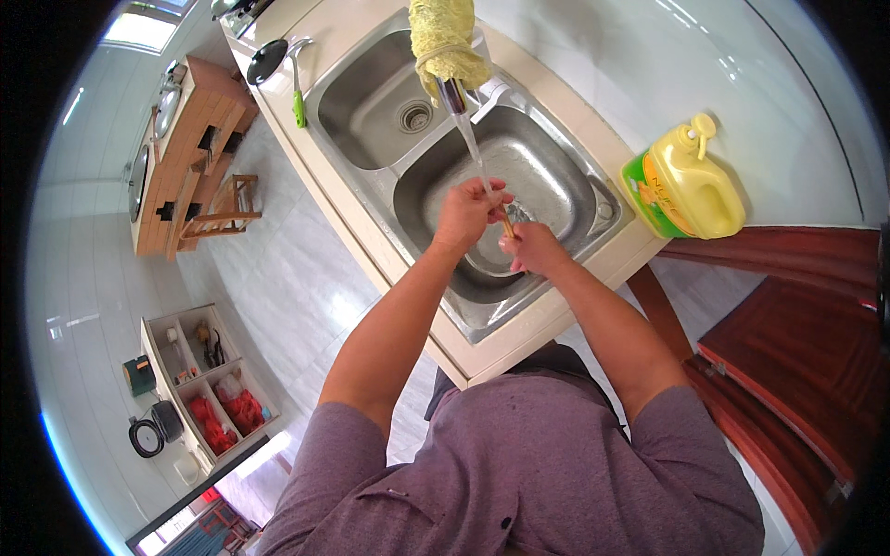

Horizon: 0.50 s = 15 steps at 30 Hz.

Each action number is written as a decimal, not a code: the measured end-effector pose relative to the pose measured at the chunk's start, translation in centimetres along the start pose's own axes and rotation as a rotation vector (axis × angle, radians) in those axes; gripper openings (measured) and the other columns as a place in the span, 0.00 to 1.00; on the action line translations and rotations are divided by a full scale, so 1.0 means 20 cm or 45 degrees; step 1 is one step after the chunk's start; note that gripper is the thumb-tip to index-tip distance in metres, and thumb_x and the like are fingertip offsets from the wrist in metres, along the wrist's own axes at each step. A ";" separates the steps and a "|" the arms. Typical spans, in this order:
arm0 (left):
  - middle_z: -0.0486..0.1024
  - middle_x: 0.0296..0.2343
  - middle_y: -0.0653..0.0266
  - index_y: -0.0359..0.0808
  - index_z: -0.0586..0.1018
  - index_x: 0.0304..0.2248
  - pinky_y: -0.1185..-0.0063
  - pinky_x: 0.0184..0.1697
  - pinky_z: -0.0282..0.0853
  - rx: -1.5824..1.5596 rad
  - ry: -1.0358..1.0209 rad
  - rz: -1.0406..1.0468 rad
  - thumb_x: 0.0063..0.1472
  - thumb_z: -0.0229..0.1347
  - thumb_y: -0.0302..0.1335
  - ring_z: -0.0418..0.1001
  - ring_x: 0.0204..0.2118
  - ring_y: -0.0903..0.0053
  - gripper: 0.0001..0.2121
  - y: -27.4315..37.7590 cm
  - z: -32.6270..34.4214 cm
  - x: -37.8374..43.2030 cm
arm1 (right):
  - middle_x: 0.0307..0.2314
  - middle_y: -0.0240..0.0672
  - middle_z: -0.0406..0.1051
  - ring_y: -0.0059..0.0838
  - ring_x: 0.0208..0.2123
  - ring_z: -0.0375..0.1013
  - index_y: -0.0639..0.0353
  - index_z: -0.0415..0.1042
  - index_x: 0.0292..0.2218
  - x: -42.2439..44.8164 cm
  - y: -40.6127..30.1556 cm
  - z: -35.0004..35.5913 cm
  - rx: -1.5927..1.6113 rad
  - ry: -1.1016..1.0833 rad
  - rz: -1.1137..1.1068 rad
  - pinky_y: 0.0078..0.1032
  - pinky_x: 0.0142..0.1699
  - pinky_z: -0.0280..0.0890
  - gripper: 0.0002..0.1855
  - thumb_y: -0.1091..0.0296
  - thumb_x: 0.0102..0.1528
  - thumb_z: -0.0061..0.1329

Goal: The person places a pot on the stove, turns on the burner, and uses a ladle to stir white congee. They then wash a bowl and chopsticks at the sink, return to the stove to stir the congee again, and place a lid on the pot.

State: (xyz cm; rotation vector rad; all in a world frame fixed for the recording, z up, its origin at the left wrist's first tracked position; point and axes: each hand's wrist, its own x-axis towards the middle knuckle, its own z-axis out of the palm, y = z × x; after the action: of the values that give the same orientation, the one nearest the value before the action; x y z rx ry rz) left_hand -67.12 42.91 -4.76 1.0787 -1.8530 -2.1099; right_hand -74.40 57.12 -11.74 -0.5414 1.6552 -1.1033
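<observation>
My right hand [535, 249] grips a thin tan stick [508, 225], likely wooden, over the larger basin. The fingers of my left hand [467, 212] close around the stick's upper end, directly under the running water [471, 142]. Most of the stick is hidden by my fingers, so its exact kind is unclear. The water falls from a chrome faucet [451, 96] whose upper part is wrapped in a yellow cloth [445, 42]. Below my hands lies the stainless steel double sink [556, 163], its bottom wet and shiny.
The smaller basin [361, 118] has a drain strainer [415, 117]. A green-handled ladle [298, 104] and a black utensil head [268, 61] lie on the left counter. At right stands a yellow pump jug [685, 184]. Beyond are a wooden chair [222, 222] and a compartment shelf [208, 382].
</observation>
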 end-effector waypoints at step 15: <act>0.77 0.25 0.62 0.26 0.78 0.36 0.83 0.24 0.72 -0.109 0.181 0.007 0.56 0.59 0.25 0.74 0.22 0.82 0.11 -0.05 0.03 -0.02 | 0.20 0.43 0.74 0.33 0.19 0.75 0.63 0.73 0.30 0.01 -0.13 0.04 -0.089 0.311 -0.451 0.28 0.24 0.69 0.09 0.66 0.56 0.50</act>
State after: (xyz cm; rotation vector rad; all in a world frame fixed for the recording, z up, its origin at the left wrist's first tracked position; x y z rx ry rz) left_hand -66.85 43.85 -5.60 1.1687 -1.6848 -2.0316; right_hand -74.12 55.31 -9.63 -0.7925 1.8591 -1.4171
